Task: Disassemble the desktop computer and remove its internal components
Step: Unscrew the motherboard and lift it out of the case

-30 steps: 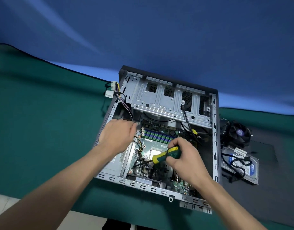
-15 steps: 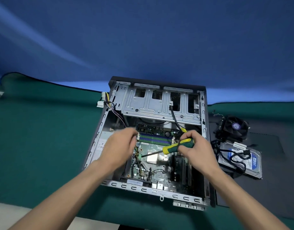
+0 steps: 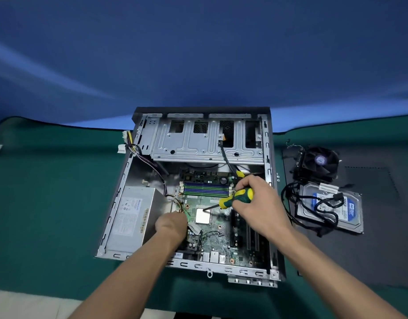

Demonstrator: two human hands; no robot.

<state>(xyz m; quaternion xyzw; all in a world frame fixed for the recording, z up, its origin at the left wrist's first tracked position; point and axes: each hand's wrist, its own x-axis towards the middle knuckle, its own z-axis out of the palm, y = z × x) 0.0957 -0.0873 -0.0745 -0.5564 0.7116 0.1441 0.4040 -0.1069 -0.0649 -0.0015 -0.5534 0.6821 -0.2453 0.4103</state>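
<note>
The computer case (image 3: 266, 157) lies opened on the surface. A cooler fan (image 3: 319, 163) and hard drive (image 3: 350, 211), well right of the right hand (image 3: 259, 204), are already removed. A screwdriver (image 3: 236, 199) is gripped there; the left hand's (image 3: 170, 225) fingers are hidden beside the motherboard (image 3: 218, 236), which remains inside with the power supply (image 3: 131, 217).

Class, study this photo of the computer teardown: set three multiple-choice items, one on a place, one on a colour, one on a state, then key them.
1. Where does the hard drive lie?
A inside the case
B right of the case, on the dark mat
C on the power supply

2. The screwdriver handle is:
A red and black
B all blue
C green and yellow

3. The right hand:
A grips the screwdriver
B lies flat and empty
C holds a cable

Key: B, the drive rests outside beside the cooler fan; C, both colours show; A, fingers wrap the handle.
</note>
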